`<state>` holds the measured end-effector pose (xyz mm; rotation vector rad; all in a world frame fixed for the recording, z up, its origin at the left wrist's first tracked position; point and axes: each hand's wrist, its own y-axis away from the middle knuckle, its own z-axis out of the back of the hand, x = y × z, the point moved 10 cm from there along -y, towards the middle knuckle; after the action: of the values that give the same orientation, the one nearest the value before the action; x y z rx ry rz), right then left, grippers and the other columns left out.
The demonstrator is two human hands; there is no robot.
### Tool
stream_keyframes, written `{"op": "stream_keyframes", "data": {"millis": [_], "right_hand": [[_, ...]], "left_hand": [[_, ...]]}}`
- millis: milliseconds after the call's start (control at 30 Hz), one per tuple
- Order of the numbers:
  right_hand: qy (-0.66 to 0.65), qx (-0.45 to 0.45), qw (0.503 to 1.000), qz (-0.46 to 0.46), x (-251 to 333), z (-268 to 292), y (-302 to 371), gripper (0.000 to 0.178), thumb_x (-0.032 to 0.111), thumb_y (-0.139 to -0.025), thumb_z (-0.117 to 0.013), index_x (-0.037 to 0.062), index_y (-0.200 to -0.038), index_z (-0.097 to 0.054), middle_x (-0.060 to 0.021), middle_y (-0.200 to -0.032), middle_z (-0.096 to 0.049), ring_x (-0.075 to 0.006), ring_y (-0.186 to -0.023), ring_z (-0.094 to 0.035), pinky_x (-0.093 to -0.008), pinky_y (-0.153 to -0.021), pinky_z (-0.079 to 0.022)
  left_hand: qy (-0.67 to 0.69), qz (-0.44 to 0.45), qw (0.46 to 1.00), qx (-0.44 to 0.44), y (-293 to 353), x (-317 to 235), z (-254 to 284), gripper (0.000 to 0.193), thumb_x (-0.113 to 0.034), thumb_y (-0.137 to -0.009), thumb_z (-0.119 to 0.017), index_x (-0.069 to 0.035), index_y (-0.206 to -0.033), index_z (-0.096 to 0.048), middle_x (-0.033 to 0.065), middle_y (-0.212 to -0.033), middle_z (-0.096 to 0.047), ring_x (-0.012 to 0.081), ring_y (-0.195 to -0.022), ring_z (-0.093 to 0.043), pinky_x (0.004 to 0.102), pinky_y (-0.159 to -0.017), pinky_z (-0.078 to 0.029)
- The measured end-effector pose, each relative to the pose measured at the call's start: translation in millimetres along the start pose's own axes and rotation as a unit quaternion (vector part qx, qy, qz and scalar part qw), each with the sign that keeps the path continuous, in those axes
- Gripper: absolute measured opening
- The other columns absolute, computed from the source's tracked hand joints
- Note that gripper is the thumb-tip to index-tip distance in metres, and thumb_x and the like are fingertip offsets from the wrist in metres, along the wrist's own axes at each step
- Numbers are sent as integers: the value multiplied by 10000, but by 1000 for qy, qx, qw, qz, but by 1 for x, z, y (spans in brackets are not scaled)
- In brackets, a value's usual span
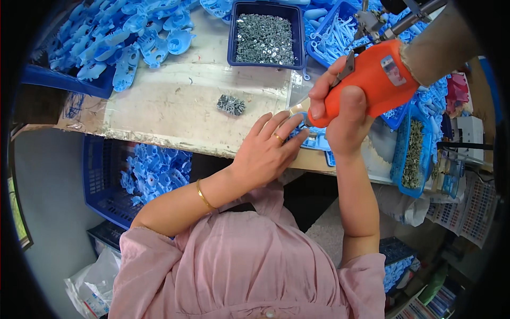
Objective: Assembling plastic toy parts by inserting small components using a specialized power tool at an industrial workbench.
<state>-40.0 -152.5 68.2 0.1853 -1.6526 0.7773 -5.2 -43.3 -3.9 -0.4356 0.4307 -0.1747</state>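
A table (170, 101) piled with blue plastic, an orange tool (366, 80) held low over its near edge.

At that edge a blue part (320, 140) lies under the tool's nose; the left hand (267, 142) bends its fingers down beside it, their grip hidden, while the right hand (348, 119) is wrapped around the tool. The step looks like fastening, and the next move seems to call for a steady part and a well-aimed tip. Beyond sit a small metal heap (231, 105), then a dark blue bin (265, 65) of metal pieces.
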Motion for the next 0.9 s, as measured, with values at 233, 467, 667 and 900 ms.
{"op": "stream_keyframes", "data": {"millis": [233,467,667,900], "right_hand": [[-28,45,999,12,22,-3,-26,692,657,-935,-548,13,-1179,-483,-85,-811,-601,-106,-562,-522,-246,-528,-428],[12,84,996,21,53,-19,-61,406,337,-982,-677,31,-1195,-515,-24,-825,-614,-67,-608,-579,-207,-551,-445],[54,107,991,55,46,-22,-58,439,226,-979,-658,15,-1321,-481,-88,-961,-666,-130,-771,-653,-254,-652,-501],[144,93,985,26,71,46,-27,284,75,-1004,-592,-28,-1267,-614,-125,-1208,-671,-168,-1021,-674,-299,-886,-531]], "left_hand": [[5,-2,1000,15,1,0,0,418,-179,-849,-691,-114,-1257,-630,105,-1394,-491,297,-1290,-465,464,-1081,-390],[26,-42,998,-27,9,-6,14,324,-167,-843,-702,-104,-1155,-645,93,-1297,-562,280,-1219,-530,428,-1053,-429],[30,-116,993,-24,-3,-19,12,314,-190,-824,-724,-77,-1105,-641,64,-1196,-606,254,-1147,-563,411,-1034,-447],[2,-96,993,65,-30,-41,-33,288,-179,-809,-741,-80,-1069,-666,43,-1043,-629,240,-995,-586,395,-887,-467]]}}
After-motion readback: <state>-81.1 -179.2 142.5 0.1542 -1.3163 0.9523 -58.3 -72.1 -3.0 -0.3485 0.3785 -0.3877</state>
